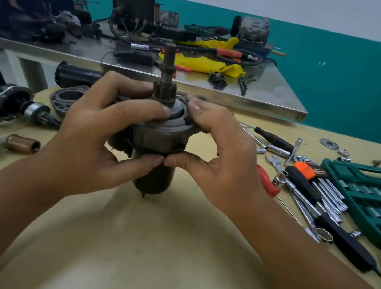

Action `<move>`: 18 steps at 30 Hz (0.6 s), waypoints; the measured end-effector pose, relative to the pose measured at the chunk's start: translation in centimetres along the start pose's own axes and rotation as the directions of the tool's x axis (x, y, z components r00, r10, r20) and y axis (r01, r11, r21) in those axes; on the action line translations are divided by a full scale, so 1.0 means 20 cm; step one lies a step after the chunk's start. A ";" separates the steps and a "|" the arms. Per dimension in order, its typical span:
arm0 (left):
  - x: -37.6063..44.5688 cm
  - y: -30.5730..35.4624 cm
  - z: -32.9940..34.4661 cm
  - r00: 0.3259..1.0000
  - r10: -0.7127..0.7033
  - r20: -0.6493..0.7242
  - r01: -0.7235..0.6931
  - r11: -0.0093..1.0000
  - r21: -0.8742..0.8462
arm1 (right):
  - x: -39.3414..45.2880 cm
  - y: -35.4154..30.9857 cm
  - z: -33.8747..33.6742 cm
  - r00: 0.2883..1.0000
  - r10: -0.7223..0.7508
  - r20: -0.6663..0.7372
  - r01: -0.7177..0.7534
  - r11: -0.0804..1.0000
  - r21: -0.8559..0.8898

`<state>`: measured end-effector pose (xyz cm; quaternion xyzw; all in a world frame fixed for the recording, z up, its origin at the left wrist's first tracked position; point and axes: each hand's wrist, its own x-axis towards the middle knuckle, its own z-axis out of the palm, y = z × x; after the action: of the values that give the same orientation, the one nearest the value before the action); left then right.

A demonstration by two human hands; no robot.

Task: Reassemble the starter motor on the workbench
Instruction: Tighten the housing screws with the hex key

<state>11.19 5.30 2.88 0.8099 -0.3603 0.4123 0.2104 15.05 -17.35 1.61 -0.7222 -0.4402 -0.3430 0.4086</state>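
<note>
While each hand grips the starter motor, sockets lie beside.

My left hand and right hand are bare: no gloves, rings or watch on either. Both forearms are uncovered as far as the bottom edge of the view, with no sleeve showing. My fingernails are cut short, and dark grime marks the fingertips.

view: single head cam, wide-angle
facing: forward and down over workbench
range: close, hands fill mid-frame
overlap: n/a
</note>
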 end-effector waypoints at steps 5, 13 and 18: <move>-0.01 0.00 -0.01 0.999 -0.010 0.032 0.009 1.000 0.016 | 0.08 0.13 -0.23 0.985 0.079 0.156 -0.058 0.989 -0.135; -0.02 0.02 0.00 0.983 -0.183 -0.030 0.184 0.983 0.016 | 0.03 0.49 -0.39 0.594 0.760 0.264 -0.517 0.612 -0.598; -0.03 -0.08 0.00 0.988 -0.151 0.010 0.151 0.988 -0.017 | 0.15 0.42 -0.72 0.565 0.809 0.164 -0.570 0.526 -0.631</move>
<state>12.03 6.60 2.28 0.8348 -0.3024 0.3883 0.2467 21.86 -31.41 7.87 -0.9748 -0.0779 -0.0764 0.1944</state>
